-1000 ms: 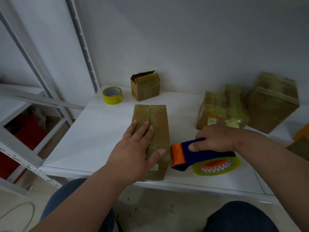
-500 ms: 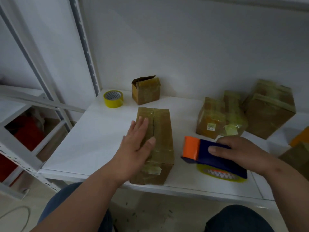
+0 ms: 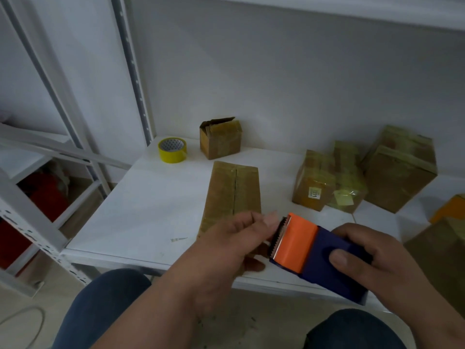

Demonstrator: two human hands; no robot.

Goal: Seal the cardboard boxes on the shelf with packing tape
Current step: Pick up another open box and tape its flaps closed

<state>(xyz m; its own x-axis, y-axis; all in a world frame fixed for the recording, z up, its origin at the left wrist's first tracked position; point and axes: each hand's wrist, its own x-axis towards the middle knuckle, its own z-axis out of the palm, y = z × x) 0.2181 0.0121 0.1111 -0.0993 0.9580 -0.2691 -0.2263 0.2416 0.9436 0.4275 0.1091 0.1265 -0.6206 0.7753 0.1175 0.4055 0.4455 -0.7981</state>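
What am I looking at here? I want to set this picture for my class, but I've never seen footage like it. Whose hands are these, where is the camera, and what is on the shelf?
The camera is worn on a person's head, looking down at their own two hands; no robot is involved. The right hand grips a blue and orange tape dispenser. The left hand reaches to its toothed cutting edge, seemingly to catch the tape end. On the white shelf lies a long cardboard box, its top seam visible. Behind it stand a yellow tape roll and a small box with a raised flap. Several taped boxes sit to the right.
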